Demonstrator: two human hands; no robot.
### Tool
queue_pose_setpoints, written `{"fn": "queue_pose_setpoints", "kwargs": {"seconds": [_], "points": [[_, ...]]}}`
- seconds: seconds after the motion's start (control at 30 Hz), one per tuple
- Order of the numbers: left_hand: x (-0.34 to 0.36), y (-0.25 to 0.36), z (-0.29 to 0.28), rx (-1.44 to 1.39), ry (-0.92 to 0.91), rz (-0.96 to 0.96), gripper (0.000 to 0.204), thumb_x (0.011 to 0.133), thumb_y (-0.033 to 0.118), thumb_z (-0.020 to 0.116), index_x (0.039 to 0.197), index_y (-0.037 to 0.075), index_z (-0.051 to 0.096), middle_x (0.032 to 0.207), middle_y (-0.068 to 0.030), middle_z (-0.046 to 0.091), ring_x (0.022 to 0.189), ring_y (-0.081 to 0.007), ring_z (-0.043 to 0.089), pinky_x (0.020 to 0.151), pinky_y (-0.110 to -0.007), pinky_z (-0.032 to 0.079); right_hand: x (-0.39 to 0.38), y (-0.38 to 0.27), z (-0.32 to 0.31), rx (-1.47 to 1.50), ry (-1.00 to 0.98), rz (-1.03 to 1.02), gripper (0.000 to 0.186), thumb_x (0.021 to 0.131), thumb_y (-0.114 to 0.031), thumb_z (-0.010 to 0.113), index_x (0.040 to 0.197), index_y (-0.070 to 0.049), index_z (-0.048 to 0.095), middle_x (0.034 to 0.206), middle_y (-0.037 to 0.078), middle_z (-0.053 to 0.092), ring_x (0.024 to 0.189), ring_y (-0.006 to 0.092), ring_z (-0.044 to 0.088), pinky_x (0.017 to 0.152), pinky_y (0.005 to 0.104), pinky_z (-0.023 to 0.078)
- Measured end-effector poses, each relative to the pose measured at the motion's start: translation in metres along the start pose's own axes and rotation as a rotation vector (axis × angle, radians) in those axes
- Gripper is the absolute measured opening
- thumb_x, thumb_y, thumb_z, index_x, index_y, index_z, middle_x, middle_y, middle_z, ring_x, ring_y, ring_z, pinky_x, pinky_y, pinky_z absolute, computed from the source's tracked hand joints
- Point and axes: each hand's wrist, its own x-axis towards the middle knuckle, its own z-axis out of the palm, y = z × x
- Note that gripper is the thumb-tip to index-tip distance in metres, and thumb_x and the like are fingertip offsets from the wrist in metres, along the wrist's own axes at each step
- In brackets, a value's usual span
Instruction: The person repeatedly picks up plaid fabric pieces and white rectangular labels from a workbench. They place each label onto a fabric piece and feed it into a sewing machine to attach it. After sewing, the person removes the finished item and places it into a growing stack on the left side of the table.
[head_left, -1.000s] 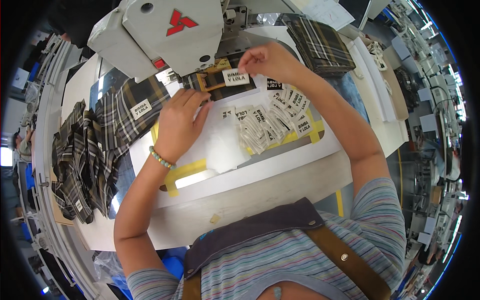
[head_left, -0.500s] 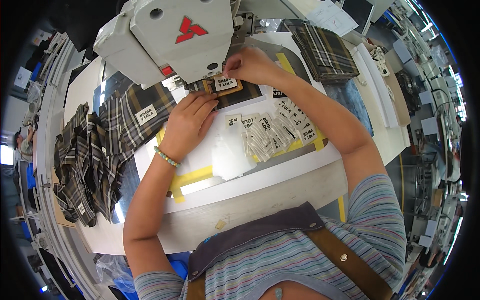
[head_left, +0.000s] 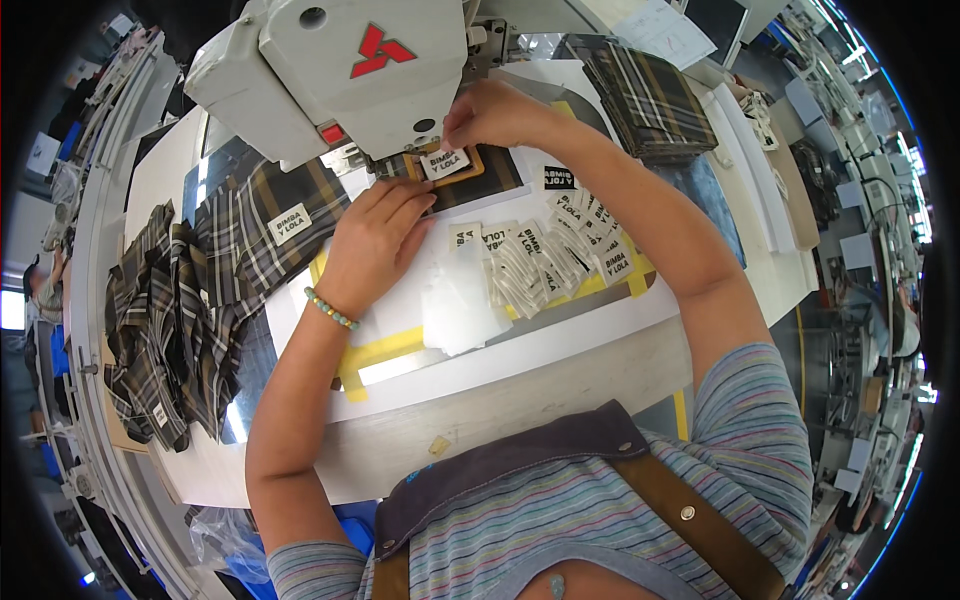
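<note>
1. The right hand (head_left: 497,112) has shifted left: a second ago it held the white label (head_left: 445,163) over the right side of the tan frame (head_left: 476,172); now the label lies within that frame, slightly tilted, beneath the sewing machine (head_left: 350,85).
2. The right hand's thumb and fingers are nearly together at the label's upper edge; whether they pinch or press it, I cannot tell.
3. The left hand (head_left: 375,235) stays outstretched, fingers side by side, fingertips at the frame's near-left edge, grasping nothing visible.
4. The label bears dark block lettering in two lines, as do the heaped labels (head_left: 540,262) and one on the plaid cloth (head_left: 250,205).
5. A black label (head_left: 559,178) reverses this, with pale letters.
6. The machine carries a red three-part emblem (head_left: 383,51).
</note>
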Motion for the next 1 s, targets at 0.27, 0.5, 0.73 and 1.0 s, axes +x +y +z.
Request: {"fn": "queue_pose_setpoints", "kwargs": {"seconds": [0.27,0.5,0.73,1.0], "points": [[-0.003,-0.002,0.002,0.084,-0.081,-0.023,0.043,0.094,0.013,0.077,0.133,0.0,0.068,0.141,-0.0132,0.068,0.138,-0.0351,0.058,0.115,-0.045,0.05,-0.005,-0.004,0.007,-0.037,0.014,-0.042,0.022,0.084,-0.026,0.082,0.094,-0.006,0.085,0.085,0.008,0.081,0.08,0.0198,0.075,0.079,0.0342,0.057],[-0.002,-0.004,0.005,0.083,-0.183,-0.082,0.054,0.097,0.02,0.073,0.146,0.002,0.06,0.151,-0.014,0.06,0.147,-0.0352,0.049,0.123,-0.047,0.041,-0.011,-0.001,0.011,-0.069,0.08,-0.126,0.021,0.087,-0.024,0.083,0.097,-0.006,0.085,0.086,0.009,0.08,0.081,0.0235,0.076,0.08,0.037,0.058],[0.0,-0.006,0.006,0.035,-0.172,-0.102,0.055,0.096,0.019,0.074,0.146,0.001,0.058,0.148,-0.0153,0.057,0.145,-0.0369,0.048,0.123,-0.048,0.04,-0.049,0.004,0.011,-0.304,0.231,-0.457,0.016,0.092,-0.011,0.072,0.104,-0.007,0.082,0.116,0.006,0.076,0.109,0.0281,0.07,0.091,0.041,0.058],[-0.002,-0.007,0.006,-0.008,-0.18,-0.14,0.055,0.097,0.022,0.074,0.145,0.002,0.057,0.152,-0.0164,0.053,0.147,-0.0379,0.045,0.123,-0.049,0.038,-0.067,0.005,0.018,-0.412,0.181,-0.428,0.024,0.094,-0.005,0.065,0.113,-0.008,0.079,0.128,0.002,0.074,0.124,0.0258,0.066,0.101,0.0415,0.058]]}}
